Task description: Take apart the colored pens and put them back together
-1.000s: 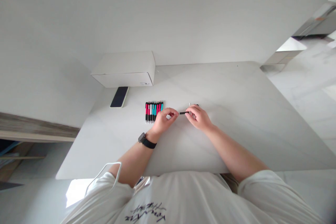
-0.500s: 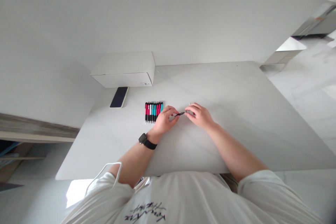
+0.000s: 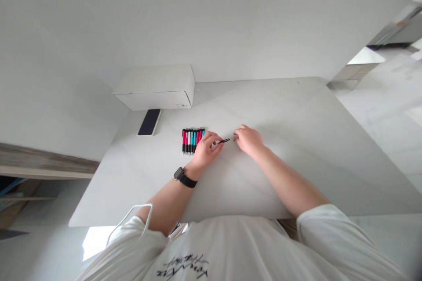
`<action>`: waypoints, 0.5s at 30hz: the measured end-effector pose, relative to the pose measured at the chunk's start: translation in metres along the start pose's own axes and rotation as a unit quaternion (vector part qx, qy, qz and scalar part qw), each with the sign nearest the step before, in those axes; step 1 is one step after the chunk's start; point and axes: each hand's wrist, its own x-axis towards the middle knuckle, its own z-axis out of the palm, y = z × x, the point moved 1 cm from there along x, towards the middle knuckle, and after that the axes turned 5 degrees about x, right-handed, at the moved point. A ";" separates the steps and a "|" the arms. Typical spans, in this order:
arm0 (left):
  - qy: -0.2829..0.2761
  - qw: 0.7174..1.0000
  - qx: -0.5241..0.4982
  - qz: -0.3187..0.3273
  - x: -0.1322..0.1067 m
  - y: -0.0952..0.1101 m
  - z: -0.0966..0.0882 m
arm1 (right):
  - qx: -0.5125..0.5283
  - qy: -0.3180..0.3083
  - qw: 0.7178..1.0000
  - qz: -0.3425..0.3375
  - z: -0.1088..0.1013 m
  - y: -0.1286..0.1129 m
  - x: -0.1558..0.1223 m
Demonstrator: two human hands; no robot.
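Note:
My left hand (image 3: 206, 149) pinches a small, slim black pen part (image 3: 225, 141) between thumb and fingers, its free end pointing right. A little to the right, my right hand (image 3: 249, 140) has its fingers drawn together. Something tiny and greyish shows at its fingertips, too small to name. Beside my left hand lies a row of several pens (image 3: 186, 140) in red, white and turquoise with black grips, set side by side with their tips toward me. The left hand partly covers the right end of that row.
A long white box (image 3: 154, 99) stands against the wall at the back left of the white table (image 3: 296, 140). In front of it lies a phone (image 3: 149, 122) with a dark screen. A black watch (image 3: 184, 177) is on my left wrist.
My right hand has shifted slightly up and away from the black pen part, and its fingers have drawn closer together. The left hand stays nearly where it was, still holding the part.

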 end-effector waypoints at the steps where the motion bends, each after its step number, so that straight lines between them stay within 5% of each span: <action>1: 0.001 1.000 0.001 0.000 0.000 -0.001 0.000 | -0.005 -0.014 1.000 0.006 0.000 -0.002 0.001; 6: 0.005 1.000 -0.004 0.007 0.000 -0.002 0.000 | 0.005 -0.031 0.999 0.008 0.003 -0.005 -0.002; 11: 0.002 1.000 -0.012 0.008 0.000 -0.003 0.001 | 0.105 0.038 0.993 -0.025 0.000 0.004 -0.012; 15: -0.001 1.000 -0.018 0.008 0.000 -0.003 0.000 | 0.253 0.095 0.960 -0.074 -0.008 0.013 -0.020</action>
